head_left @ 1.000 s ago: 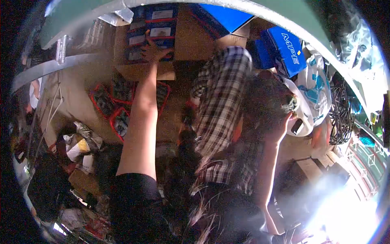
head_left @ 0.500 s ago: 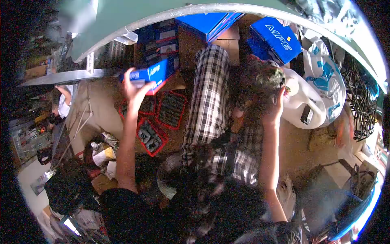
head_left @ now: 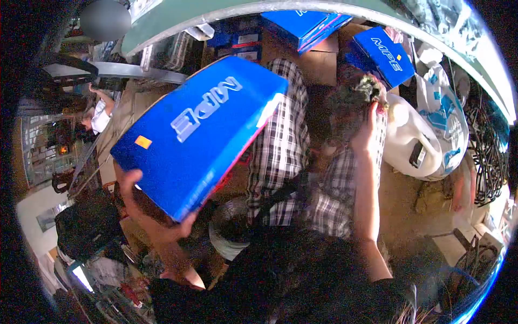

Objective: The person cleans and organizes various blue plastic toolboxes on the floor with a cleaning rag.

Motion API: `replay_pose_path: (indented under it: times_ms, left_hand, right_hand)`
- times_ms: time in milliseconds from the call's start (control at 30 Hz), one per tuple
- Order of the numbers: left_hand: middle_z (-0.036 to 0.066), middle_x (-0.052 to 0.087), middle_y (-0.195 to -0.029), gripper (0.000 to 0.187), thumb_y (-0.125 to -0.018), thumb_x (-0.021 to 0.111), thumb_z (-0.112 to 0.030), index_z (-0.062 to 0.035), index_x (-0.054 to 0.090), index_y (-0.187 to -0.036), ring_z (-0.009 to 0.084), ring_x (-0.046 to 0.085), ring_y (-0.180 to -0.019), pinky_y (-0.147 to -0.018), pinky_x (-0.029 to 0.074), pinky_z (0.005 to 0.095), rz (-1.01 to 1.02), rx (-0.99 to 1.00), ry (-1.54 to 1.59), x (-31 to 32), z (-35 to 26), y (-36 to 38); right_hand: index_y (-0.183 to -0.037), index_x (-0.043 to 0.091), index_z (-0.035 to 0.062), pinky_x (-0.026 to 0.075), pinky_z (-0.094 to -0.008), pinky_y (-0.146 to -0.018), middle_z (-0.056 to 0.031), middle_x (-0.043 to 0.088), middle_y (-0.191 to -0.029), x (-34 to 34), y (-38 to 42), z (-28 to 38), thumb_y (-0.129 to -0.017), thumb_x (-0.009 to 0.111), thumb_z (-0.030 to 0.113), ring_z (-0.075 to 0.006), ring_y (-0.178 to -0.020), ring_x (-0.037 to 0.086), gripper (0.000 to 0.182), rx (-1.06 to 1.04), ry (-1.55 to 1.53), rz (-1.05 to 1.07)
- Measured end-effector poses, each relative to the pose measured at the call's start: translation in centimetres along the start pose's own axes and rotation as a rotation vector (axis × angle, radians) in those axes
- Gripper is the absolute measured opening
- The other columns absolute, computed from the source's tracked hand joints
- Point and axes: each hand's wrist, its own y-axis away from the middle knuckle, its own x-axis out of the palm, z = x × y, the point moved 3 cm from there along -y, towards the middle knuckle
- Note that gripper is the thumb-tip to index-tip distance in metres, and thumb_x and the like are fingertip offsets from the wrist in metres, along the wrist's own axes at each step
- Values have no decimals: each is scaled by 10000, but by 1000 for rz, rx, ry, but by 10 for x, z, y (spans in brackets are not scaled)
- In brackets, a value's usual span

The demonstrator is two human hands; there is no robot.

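Note:
My left hand (head_left: 156, 224) grips a blue cardboard box (head_left: 199, 129) by its near end. The box has white "MPE" lettering and a small orange label, and it is tilted up close to the camera, above my left side. My right hand (head_left: 367, 132) is raised by my right knee, its fingers closed at a dark, mottled, greenish bundle (head_left: 372, 89); I cannot make out what that is. Plaid trousers (head_left: 278, 156) cover my bent legs between the hands. The big box hides much of the floor on the left.
More blue boxes (head_left: 305, 24) are stacked ahead, and another MPE box (head_left: 383, 56) leans to their right. A white plastic jug (head_left: 415, 137) and a plastic bag (head_left: 440, 102) stand at right, beside black wire-like pieces (head_left: 485, 146). Another person (head_left: 100, 113) is at far left.
The blue box in my left hand has come nearer and turned, so its broad lettered face now shows. It covers the red-edged trays seen before. My right hand stays in about the same place.

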Motion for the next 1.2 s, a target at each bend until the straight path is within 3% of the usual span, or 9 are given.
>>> replay_pose_path:
  times_ms: [133, 233, 400, 567, 700, 800, 900, 1033, 1200]
  left_hand:
    - [197, 368, -1195, 892, -453, 822, -348, -147, 320, -1162, 335, 403, -1088, -914, 332, 457, 247, 176, 52, 15, 33, 8]
    - [203, 353, -1208, 954, -438, 831, -359, -147, 285, -1191, 333, 379, -1109, -928, 314, 457, 316, 356, -94, 35, 60, 10]
    - [202, 306, -1249, 1021, -447, 833, -357, -123, 226, -1234, 327, 347, -1142, -948, 298, 445, 247, 356, -112, 65, 103, 43]
    - [201, 242, -1299, 1105, -460, 839, -343, -119, 137, -1284, 308, 317, -1177, -973, 285, 441, 194, 85, 142, 96, 110, 66]
    - [176, 265, -1248, 1203, -530, 824, -284, -94, -76, -1304, 269, 375, -1103, -930, 339, 406, 284, -460, 641, 141, 167, 83]
    - [146, 353, -1244, 890, -690, 697, -378, -74, 136, -1311, 242, 450, -1066, -905, 384, 395, 31, -582, 829, 131, 104, 61]
    - [97, 540, -1102, 457, -842, 474, -383, -38, 493, -1141, 202, 537, -990, -839, 441, 379, 108, -1206, 1130, 138, 108, 45]
    - [64, 595, -993, 391, -811, 508, -301, -33, 529, -1094, 205, 590, -861, -776, 473, 346, 306, -1029, 1436, 152, 153, 63]
    - [61, 592, -963, 389, -737, 591, -213, -20, 529, -1070, 195, 581, -835, -770, 469, 341, 280, -666, 1026, 124, 130, 58]
  right_hand:
    - [-1161, 510, 96, 292, -361, -1004, -110, 428, -1288, 57, 39, 36, -876, 485, 358, -219, -1188, 390, 389, 422, -148, 367]
    - [-980, 618, 141, 131, -501, -1027, -134, 488, -1201, 95, 67, 49, -819, 527, 288, -319, -1261, 281, 236, -578, 588, 631]
    - [-1100, 584, 233, 145, -567, -1017, 3, 393, -1332, 157, 169, 79, -703, 552, 320, -269, -1294, 235, 408, -1036, 667, 1058]
    - [-971, 617, 152, 371, -430, -932, -73, 378, -1335, 163, 123, 56, -632, 648, 225, -264, -1160, 432, 348, -815, 746, 786]
    - [-1236, 462, 199, 257, -454, -999, -79, 338, -1363, 117, 38, 54, -698, 643, 262, -250, -1262, 301, 571, -726, 1101, 354]
    - [-1196, 476, 40, 183, -473, -1051, -79, 394, -1319, 111, 38, 57, -682, 651, 268, -234, -1284, 266, 589, -805, 1110, 375]
    - [-1160, 536, 120, 191, -500, -1027, -39, 381, -1338, 119, 54, 57, -707, 595, 411, -221, -1265, 299, 542, -805, 1301, 458]
    - [-1166, 538, 190, 72, -587, -1021, -30, 353, -1361, 152, 129, 53, -719, 527, 395, -238, -1308, 211, 492, -851, 1192, 779]
    - [-1100, 536, 196, 82, -563, -1043, -24, 331, -1372, 168, 145, 66, -652, 639, 291, -226, -1321, 190, 469, -906, 545, 985]
